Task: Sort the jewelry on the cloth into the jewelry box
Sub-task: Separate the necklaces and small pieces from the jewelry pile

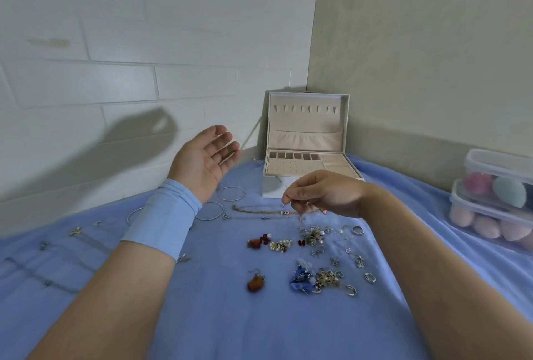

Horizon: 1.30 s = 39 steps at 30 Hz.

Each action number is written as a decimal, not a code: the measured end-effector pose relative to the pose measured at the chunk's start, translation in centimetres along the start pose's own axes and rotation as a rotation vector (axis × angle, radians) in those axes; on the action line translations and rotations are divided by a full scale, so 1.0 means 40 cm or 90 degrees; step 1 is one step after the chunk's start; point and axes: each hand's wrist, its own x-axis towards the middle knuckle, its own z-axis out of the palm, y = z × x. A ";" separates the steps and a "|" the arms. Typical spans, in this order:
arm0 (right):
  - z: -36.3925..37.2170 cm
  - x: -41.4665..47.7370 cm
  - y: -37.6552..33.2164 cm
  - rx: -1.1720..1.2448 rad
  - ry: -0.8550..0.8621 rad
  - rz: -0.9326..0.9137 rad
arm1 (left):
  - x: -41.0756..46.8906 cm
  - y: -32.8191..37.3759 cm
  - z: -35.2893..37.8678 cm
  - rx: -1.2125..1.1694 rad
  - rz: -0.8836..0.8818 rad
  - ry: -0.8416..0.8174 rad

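Head view: likely pick-up step, right hand (328, 193) grip pinching a thin piece (301, 217) dangling beneath it, left hand (207, 157) spread empty; next, carry to the jewelry box (308, 129) just beyond.

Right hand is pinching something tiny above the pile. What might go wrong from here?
1. The right hand pinches a small blurred piece by fingertips only; it may slip into the earring pile below.
2. It dangles near the necklace and could snag it on the way to the jewelry box.
3. The left hand is open, off to the side, so likely no catch.
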 end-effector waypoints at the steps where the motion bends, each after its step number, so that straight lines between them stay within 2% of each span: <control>1: 0.002 0.001 0.009 0.021 0.015 0.003 | 0.002 -0.002 -0.011 0.002 0.010 0.033; 4: 0.005 0.006 0.036 0.075 0.066 0.002 | 0.004 -0.013 -0.035 -0.010 0.023 0.096; 7: -0.002 0.009 0.060 0.105 0.125 0.011 | -0.001 -0.023 -0.052 -0.044 -0.014 0.104; 11: -0.015 -0.003 0.085 0.052 0.168 0.036 | -0.004 -0.043 -0.062 0.035 -0.055 0.151; 18: -0.035 -0.021 0.114 -0.165 0.215 0.111 | -0.005 -0.056 -0.102 0.544 -0.116 0.158; 20: -0.041 -0.023 0.117 -0.200 0.209 0.124 | -0.014 -0.051 -0.111 0.765 -0.115 0.145; 23: -0.049 -0.025 0.118 -0.240 0.208 0.129 | -0.024 -0.043 -0.114 1.081 -0.103 0.091; 26: -0.061 -0.030 0.113 -0.282 0.200 0.143 | -0.024 -0.050 -0.113 1.222 -0.189 -0.015; 29: -0.066 -0.035 0.109 -0.330 0.178 0.158 | -0.026 -0.064 -0.106 1.299 -0.277 -0.099; 33: -0.067 -0.026 0.112 -0.403 0.179 0.162 | -0.033 -0.071 -0.088 1.384 -0.320 -0.121; 36: -0.068 -0.018 0.117 -0.434 0.184 0.162 | -0.030 -0.073 -0.086 1.397 -0.251 -0.106; 39: -0.065 -0.011 0.117 -0.446 0.194 0.144 | -0.026 -0.079 -0.079 1.335 -0.138 -0.128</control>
